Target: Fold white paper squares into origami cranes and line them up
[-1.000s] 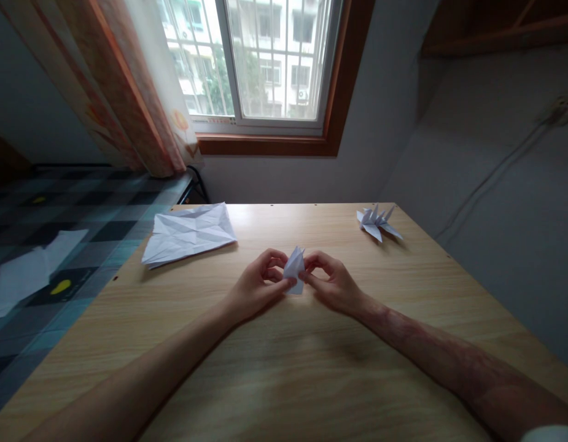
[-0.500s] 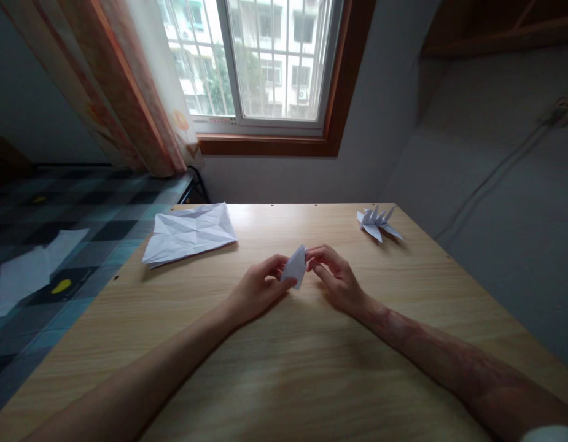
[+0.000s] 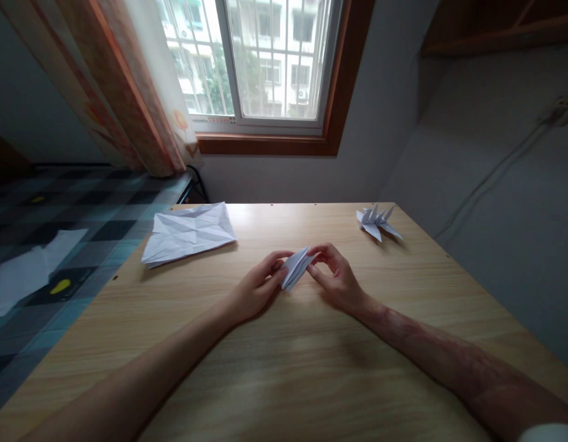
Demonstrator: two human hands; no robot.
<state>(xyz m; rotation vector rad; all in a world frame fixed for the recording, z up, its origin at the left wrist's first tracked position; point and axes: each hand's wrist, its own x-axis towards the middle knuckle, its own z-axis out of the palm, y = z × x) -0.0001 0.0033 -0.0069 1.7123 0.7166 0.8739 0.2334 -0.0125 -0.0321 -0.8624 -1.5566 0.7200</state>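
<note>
Status: paper folding approx midway, my read. Folded paper (image 3: 296, 269) sat between the two hands, just above or on the tabletop (image 3: 284, 374), couldn't tell which.

L hand (image 3: 255, 283): fingers (image 3: 280, 253) closed on the LH side of the pc, thumb on the near face, index along the top. R hand (image 3: 339, 282): fingers bent round, tips pinched on the upper RH edge, thumb just below index. So both hands gripped the same pc, nothing else.

Done, AFAICT: pc was down to a small, narrow, multi-layer packet, slanted up toward the R fingers. Several layer edges showed along the side facing the R thumb, slightly parted. Exact layer count n/a, too small.

For ref: spiky folded shapes (image 3: 379, 221) lay beyond and right of the R fingers, well apart, w/ points fanned out. Couldn't count them, they overlapped. Held pc showed no such fan, so if that was the std, spreading/shaping looked outstanding. Judgement only.

Other stock: creased paper (image 3: 191, 233) lay beyond and left of the L fingers, flat-ish, fold lines all over, not touched by either hand. Qty of sheets unclear. Loose white sheets (image 3: 23, 279) sat on the bed (image 3: 113, 191), far left of the L fingers, also untouched.
</note>
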